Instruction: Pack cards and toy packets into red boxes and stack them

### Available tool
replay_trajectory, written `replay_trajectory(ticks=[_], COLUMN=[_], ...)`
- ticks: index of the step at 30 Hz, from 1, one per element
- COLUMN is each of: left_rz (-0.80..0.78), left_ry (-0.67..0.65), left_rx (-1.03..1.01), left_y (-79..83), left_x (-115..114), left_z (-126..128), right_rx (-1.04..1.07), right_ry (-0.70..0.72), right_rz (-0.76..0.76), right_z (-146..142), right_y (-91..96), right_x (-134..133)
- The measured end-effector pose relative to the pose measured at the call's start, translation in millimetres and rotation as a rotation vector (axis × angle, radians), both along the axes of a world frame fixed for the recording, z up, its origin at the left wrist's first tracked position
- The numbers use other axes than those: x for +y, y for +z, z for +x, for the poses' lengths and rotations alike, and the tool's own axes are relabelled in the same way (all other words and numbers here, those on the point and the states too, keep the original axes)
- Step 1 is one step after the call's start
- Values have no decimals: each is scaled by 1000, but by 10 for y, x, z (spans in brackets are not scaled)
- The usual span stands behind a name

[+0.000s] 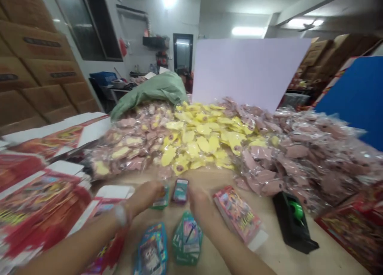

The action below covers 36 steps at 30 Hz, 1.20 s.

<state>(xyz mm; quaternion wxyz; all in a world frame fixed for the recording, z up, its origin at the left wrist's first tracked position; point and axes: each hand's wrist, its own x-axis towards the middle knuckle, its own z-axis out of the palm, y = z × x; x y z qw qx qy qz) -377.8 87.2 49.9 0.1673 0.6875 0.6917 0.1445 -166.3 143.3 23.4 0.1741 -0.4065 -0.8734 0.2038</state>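
Note:
My left hand (pixel 148 196) reaches forward over the wooden table (pixel 269 243), fingers curled on a small green card pack (pixel 161 201). Close beside it, my right hand (pixel 200 201) is blurred by motion, with its fingers next to a purple and teal card pack (pixel 180 190); whether it grips anything is unclear. Nearer to me lie a blue card stack (pixel 152 251) and a green card stack (pixel 188 240). A red printed pack (pixel 237 214) lies just right of my right hand.
A big heap of pink and yellow items in clear bags (pixel 209 141) fills the table's far side. Flat red printed cartons (pixel 32 203) pile up at left. A black tape dispenser (pixel 293 221) sits at right, with a white board (pixel 248 71) and a blue panel (pixel 356 97) behind.

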Motion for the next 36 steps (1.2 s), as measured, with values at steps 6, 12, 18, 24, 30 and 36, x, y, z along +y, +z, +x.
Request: replay_trajectory(ticks=[6,12,18,24,30,36], left_rz=[-49,-38,-195,-277,-188,-265], left_ry=[188,52,-36,-48,-173,-924], left_rx=[-998,-1230,-1312,-1197,-659,-55], left_y=[-122,-182,-7,-141,-118,-177], left_x=[18,96,490,666,674,1199], left_z=[1266,2239,2320,2566,2703,2624], right_rx=[732,1174,1124,1023,1154,1039], right_ry=[-465,-440,-384,-448,-425,-657], right_rz=[-265,-1095,-1143,-950,-1070,-738], right_z=[684,1427,1871,2081,2193,2476], right_y=[85,-31,90,81,27,136], right_x=[24,-95,109,248,205,520])
